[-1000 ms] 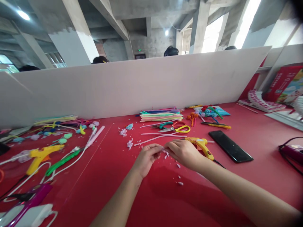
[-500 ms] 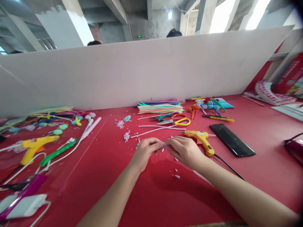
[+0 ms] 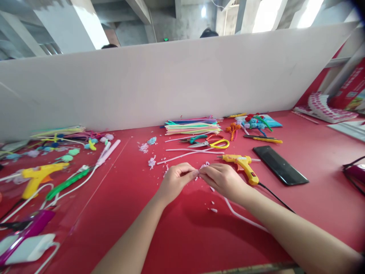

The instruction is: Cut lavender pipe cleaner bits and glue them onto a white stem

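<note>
My left hand point(image 3: 177, 180) and my right hand point(image 3: 225, 178) meet fingertip to fingertip over the red table. Both are closed in a pinch on a pale lilac pipe cleaner point(image 3: 245, 217), whose long tail comes out beneath my right hand and curves toward the front right. Most of the part between the fingers is hidden. Lilac clippings point(image 3: 213, 210) lie just below the hands, and more fluff point(image 3: 152, 162) sits to the left. Beyond the hands are yellow-handled scissors point(image 3: 212, 144), pliers point(image 3: 196, 139) and loose lilac pipe cleaners point(image 3: 182, 156).
A yellow glue gun point(image 3: 242, 165) and black phone point(image 3: 281, 165) lie right of my hands. Pipe cleaner bundles point(image 3: 192, 127) rest against the white partition point(image 3: 159, 83). At left are another glue gun point(image 3: 40, 177), a green tool point(image 3: 67, 184), a pink tool point(image 3: 108, 153) and cables.
My hands stay pinched together in nearly the same place. More of the pipe cleaner's tail now shows below my right forearm. The view has tilted slightly.
</note>
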A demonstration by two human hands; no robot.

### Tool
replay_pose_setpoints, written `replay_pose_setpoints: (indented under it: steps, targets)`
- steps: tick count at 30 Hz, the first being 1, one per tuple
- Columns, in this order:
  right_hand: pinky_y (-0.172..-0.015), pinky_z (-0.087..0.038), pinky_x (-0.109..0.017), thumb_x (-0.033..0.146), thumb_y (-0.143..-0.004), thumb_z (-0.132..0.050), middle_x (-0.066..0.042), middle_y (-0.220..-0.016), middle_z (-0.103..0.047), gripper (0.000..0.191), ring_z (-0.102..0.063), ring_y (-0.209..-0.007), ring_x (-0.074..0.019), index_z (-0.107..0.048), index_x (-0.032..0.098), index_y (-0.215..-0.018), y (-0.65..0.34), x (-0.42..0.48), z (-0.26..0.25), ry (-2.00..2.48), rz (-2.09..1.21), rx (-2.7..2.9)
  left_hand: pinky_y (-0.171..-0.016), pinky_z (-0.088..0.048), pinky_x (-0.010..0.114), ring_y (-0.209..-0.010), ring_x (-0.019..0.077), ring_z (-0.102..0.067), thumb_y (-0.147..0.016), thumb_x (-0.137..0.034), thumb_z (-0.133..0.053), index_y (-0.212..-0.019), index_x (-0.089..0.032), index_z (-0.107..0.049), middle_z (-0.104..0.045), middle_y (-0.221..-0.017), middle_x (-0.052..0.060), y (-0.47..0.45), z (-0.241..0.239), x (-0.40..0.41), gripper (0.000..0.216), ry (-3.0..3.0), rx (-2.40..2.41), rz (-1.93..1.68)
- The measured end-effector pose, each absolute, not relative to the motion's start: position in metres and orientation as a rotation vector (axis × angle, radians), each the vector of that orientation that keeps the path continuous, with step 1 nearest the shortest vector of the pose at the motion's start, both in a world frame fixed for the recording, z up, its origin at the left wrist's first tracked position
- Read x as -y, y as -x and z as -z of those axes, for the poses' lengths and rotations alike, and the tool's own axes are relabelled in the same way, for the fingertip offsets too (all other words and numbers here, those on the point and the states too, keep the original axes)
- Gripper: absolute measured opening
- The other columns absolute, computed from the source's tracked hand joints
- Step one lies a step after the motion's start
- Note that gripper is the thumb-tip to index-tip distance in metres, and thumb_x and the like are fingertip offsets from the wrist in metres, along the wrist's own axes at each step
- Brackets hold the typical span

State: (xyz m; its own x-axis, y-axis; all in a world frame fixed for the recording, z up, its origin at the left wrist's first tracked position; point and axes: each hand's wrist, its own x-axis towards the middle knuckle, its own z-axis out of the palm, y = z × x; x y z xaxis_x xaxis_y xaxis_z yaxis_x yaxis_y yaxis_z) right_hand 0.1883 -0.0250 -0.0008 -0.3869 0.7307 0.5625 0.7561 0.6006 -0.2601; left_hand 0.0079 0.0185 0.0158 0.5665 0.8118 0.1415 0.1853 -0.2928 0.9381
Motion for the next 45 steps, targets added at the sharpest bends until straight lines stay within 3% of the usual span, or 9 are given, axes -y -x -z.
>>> replay_pose_setpoints:
  steps: [13,21,28,34,36,40,45]
  targets:
    - [-0.059,-0.041,-0.025,0.024,-0.091,-0.043,-0.006,-0.070,-0.066,0.023,-0.059,-0.062,-0.0145,-0.061,0.015,-0.083,-0.187,0.026,0.000,1.166,-0.077,2.177,-0.068,-0.038,0.026,-0.073,0.0152,-0.053,-0.083,-0.033,-0.055,-0.075,-0.017,-0.064,-0.056,-0.074,0.001,-0.005,-0.017,-0.018,0.020,-1.954,-0.860,-0.700]
    - [-0.061,-0.049,-0.022,0.025,-0.086,-0.049,0.000,-0.067,-0.062,0.013,-0.060,-0.062,-0.0109,-0.059,0.017,-0.086,-0.187,0.026,-0.014,1.168,-1.096,1.624,-0.063,-0.035,0.023,-0.062,0.0106,-0.044,-0.082,-0.024,-0.057,-0.066,-0.016,-0.057,-0.049,-0.063,-0.003,-0.007,-0.012,-0.019,0.017,-1.693,-0.774,-0.878]
    - [-0.054,-0.045,-0.021,0.027,-0.083,-0.052,0.001,-0.061,-0.061,0.013,-0.057,-0.054,-0.0104,-0.054,0.018,-0.074,-0.175,0.031,-0.002,1.269,-0.933,1.560,-0.062,-0.036,0.024,-0.064,0.0111,-0.044,-0.084,-0.020,-0.052,-0.068,-0.017,-0.054,-0.048,-0.066,-0.002,-0.015,-0.004,-0.013,0.016,-1.769,-0.887,-1.115]
    - [-0.052,-0.046,-0.022,0.033,-0.083,-0.051,0.000,-0.060,-0.062,0.018,-0.058,-0.050,-0.0106,-0.054,0.017,-0.077,-0.176,0.029,-0.008,1.172,-1.290,1.439,-0.062,-0.036,0.024,-0.064,0.0113,-0.043,-0.082,-0.013,-0.050,-0.064,-0.017,-0.048,-0.045,-0.067,-0.002,-0.014,-0.012,-0.008,0.019,-2.193,-0.967,-1.158]
    - [-0.049,-0.044,-0.021,0.034,-0.086,-0.046,-0.001,-0.060,-0.063,0.021,-0.058,-0.049,-0.0110,-0.053,0.016,-0.079,-0.178,0.027,-0.007,1.206,-1.246,1.583,-0.063,-0.036,0.025,-0.065,0.0118,-0.044,-0.082,-0.012,-0.050,-0.065,-0.017,-0.048,-0.046,-0.068,-0.001,-0.013,-0.013,-0.009,0.018,-2.247,-0.952,-1.112]
    - [-0.046,-0.036,-0.020,0.026,-0.086,-0.042,0.000,-0.056,-0.060,0.017,-0.054,-0.049,-0.0108,-0.054,0.016,-0.078,-0.180,0.026,-0.003,1.375,-0.821,1.890,-0.064,-0.036,0.026,-0.068,0.0135,-0.045,-0.082,-0.011,-0.048,-0.067,-0.018,-0.047,-0.046,-0.069,0.000,-0.013,-0.011,-0.013,0.017,-2.399,-0.954,-1.015]
    - [-0.057,-0.031,-0.025,0.010,-0.076,-0.050,-0.004,-0.067,-0.058,0.012,-0.048,-0.063,-0.0131,-0.057,0.016,-0.069,-0.185,0.028,-0.008,1.316,-0.470,2.104,-0.063,-0.034,0.027,-0.069,0.0140,-0.042,-0.081,-0.010,-0.045,-0.065,-0.018,-0.043,-0.044,-0.070,-0.001,-0.010,-0.012,-0.014,0.018,-2.537,-0.932,-0.767]
